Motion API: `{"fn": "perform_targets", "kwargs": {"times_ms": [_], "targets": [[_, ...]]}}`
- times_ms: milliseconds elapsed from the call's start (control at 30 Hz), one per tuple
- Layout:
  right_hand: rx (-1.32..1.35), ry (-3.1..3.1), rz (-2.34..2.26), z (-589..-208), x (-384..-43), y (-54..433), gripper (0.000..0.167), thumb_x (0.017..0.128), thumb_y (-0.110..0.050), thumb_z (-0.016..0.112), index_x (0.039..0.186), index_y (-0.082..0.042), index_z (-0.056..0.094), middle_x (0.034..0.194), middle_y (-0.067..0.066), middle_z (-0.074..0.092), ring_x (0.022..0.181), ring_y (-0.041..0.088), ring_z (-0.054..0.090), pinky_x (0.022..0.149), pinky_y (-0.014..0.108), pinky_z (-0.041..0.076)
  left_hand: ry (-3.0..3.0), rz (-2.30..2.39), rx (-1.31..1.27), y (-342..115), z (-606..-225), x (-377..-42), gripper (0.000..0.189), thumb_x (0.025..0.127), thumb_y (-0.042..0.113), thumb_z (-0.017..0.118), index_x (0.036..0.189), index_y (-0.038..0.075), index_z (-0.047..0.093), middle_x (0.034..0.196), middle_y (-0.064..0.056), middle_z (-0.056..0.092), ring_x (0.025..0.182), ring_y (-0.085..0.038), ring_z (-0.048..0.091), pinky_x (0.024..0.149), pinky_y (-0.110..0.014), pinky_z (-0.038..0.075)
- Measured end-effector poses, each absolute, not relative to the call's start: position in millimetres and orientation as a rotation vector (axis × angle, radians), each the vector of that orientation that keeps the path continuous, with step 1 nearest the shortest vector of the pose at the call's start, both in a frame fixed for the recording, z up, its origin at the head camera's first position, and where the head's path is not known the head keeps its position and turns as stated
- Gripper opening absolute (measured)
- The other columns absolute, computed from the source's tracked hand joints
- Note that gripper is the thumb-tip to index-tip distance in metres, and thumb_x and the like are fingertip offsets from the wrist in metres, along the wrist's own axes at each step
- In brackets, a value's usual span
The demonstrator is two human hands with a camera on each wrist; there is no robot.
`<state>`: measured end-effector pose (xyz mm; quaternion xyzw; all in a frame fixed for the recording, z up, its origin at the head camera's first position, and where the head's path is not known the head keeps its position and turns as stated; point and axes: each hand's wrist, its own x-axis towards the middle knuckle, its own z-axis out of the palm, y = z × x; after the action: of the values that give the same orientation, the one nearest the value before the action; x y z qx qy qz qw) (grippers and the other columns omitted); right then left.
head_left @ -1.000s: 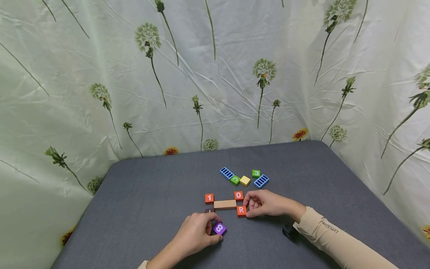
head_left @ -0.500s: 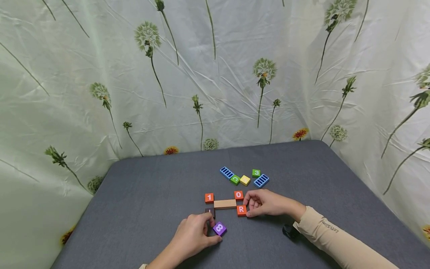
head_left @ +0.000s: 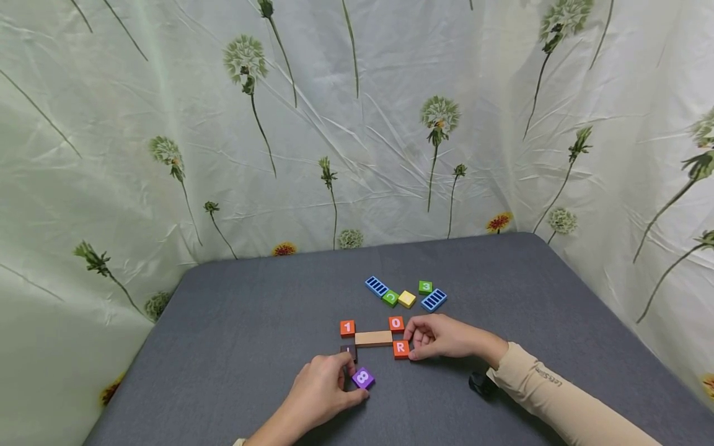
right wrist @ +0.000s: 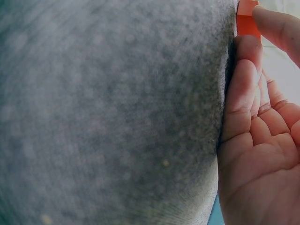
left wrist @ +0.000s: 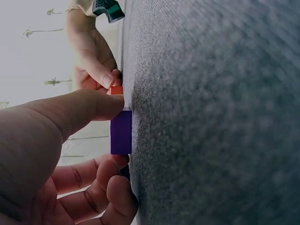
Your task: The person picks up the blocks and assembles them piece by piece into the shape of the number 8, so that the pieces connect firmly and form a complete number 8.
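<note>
My left hand [head_left: 320, 387] has its thumb and fingers about a purple block [head_left: 363, 378] marked 8, also seen between them in the left wrist view. The block lies on the table, turned at an angle. A fingertip partly covers the dark block [head_left: 348, 353] just above it. My right hand [head_left: 440, 336] holds thumb and forefinger at the right side of the orange R block [head_left: 400, 349]; the right wrist view shows its thumb touching an orange block [right wrist: 248, 23]. A plain wooden block [head_left: 374, 339] lies between orange blocks marked 1 [head_left: 348, 327] and 0 [head_left: 396, 324].
Beyond the wooden block lie two blue barred pieces [head_left: 434, 300], two green blocks [head_left: 425, 287] and a yellow block [head_left: 406, 300]. A black object [head_left: 482, 384] shows by the right wrist. Grey cloth [head_left: 251, 310] covers the table, with a flowered curtain [head_left: 362, 155] behind.
My left forefinger has drawn back a little, uncovering more of the dark block. The purple block has shifted slightly left. My right hand has stayed where it was.
</note>
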<state>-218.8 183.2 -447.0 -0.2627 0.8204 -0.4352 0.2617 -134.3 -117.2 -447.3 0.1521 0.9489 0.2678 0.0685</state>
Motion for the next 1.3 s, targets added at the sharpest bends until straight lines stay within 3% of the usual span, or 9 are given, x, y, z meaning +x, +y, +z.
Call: {"fn": "perform_targets", "kwargs": {"times_ms": [1300], "targets": [[-0.730,2.238,-1.145,-450.3,-220.2,185.0,0.028,0.095,-0.018,0.081,0.115,-0.007,0.065,0.087,-0.004,0.065,0.073,0.006,0.056,0.064,0.019,0.045,2.851,0.885,0.419,-123.7,-446.5,-140.0,0.038,0.078,0.035,0.096,0.087,0.017,0.064,0.066,0.008,0.050,0.058,-0.006,0.044,0.053,-0.024,0.033]]}}
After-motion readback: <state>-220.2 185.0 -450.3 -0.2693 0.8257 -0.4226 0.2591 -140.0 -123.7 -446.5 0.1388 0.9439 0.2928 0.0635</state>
